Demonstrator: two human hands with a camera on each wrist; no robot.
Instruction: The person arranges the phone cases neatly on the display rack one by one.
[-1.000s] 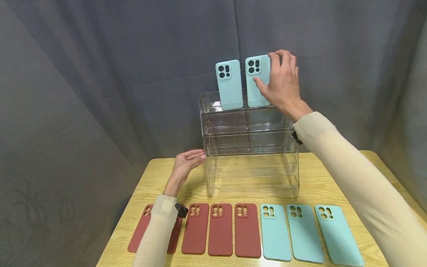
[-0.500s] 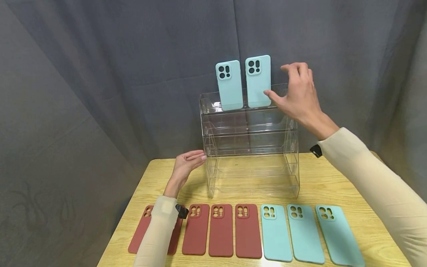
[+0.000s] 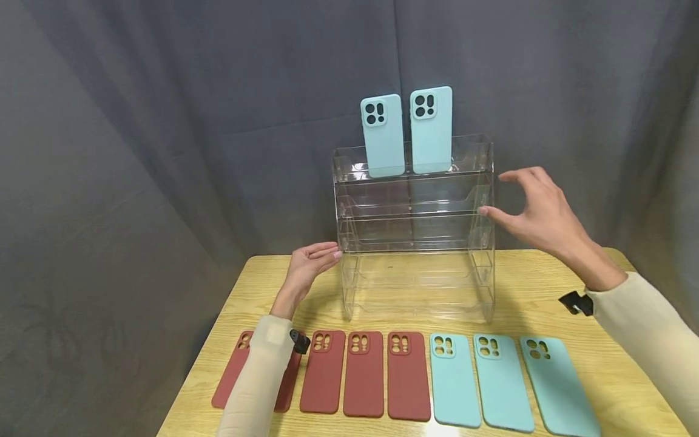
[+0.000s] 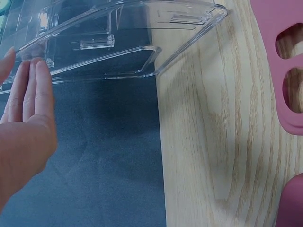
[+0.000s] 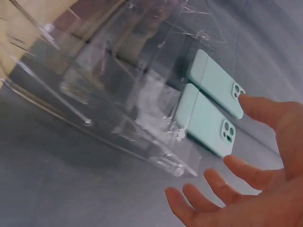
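Two mint-green phone cases stand side by side in the top tier of a clear acrylic display rack (image 3: 415, 249). The left mint case (image 3: 384, 136) and the right mint case (image 3: 432, 130) both show their camera cutouts. My left hand (image 3: 306, 270) touches the rack's left side at mid-height with straight fingers (image 4: 29, 92). Right of the rack is my right hand (image 3: 546, 212), thumb and fingers spread with nothing between them. In the right wrist view its fingers (image 5: 246, 172) overlap the area near the two cases.
Along the front of the wooden table (image 3: 262, 291) lie several red phone cases (image 3: 364, 376) and three mint phone cases (image 3: 455, 382). My left forearm covers part of the leftmost red. A grey curtain (image 3: 218, 121) hangs behind the table.
My right hand has let go of the right mint case and moved down and to the right, beside the rack. The left hand stays at the rack's side.
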